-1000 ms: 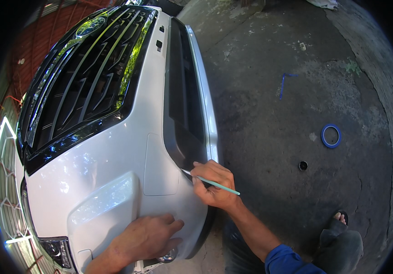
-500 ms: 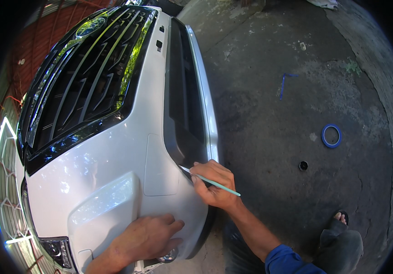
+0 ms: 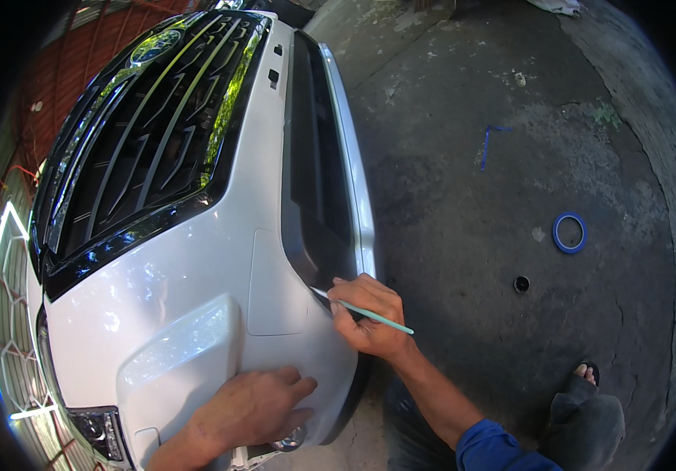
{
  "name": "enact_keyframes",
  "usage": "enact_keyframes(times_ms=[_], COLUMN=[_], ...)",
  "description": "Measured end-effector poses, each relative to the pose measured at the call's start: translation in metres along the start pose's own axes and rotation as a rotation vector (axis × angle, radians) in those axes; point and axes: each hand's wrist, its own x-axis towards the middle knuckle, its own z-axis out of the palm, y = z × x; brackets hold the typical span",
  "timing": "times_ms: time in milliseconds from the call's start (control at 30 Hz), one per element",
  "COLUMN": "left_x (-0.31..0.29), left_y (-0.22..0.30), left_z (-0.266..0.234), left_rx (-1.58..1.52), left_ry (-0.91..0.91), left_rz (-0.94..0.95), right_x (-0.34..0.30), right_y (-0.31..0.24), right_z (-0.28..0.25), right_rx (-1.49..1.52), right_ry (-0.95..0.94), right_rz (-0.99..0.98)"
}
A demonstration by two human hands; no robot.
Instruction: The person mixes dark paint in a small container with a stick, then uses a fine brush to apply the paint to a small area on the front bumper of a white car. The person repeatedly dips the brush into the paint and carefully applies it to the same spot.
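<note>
A slim artist's paintbrush (image 3: 393, 323) with a light green handle is pinched between the thumb and fingers of my right hand (image 3: 377, 298). Its tip touches, or nearly touches, the edge where the white car bumper (image 3: 263, 204) meets the black lower grille trim (image 3: 304, 251). My left hand (image 3: 258, 404) lies on the bumper beside a raised white block (image 3: 185, 341), fingers stretched out and holding nothing. Beneath that hand a round lamp (image 3: 291, 439) is partly covered.
A roll of blue tape (image 3: 583, 234), a small round black cap or pot (image 3: 521, 284) and blue tape strips (image 3: 486, 147) lie on the concrete floor (image 3: 448, 212) to the right. My sandalled foot (image 3: 587, 374) is at lower right. The main grille (image 3: 149, 133) rises at left.
</note>
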Motion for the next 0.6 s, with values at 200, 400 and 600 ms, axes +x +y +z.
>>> enact_keyframes(times_ms=[200,400,600], left_x=[0.0002,0.0007,0.0007], left_y=[-0.0002,0.0001,0.0001], left_z=[-0.0001,-0.0004,-0.0007], left_rx=[0.003,0.007,0.001], left_ry=[-0.002,0.003,0.004], left_rz=[0.001,0.002,0.004], right_x=[-0.0006,0.0,0.0007], right_y=[0.0007,0.0012,0.0007], right_z=[0.0002,0.0004,0.0], right_rx=[-0.001,0.007,-0.001], right_ry=[0.009,0.01,0.008], right_rz=[-0.007,-0.013,-0.026])
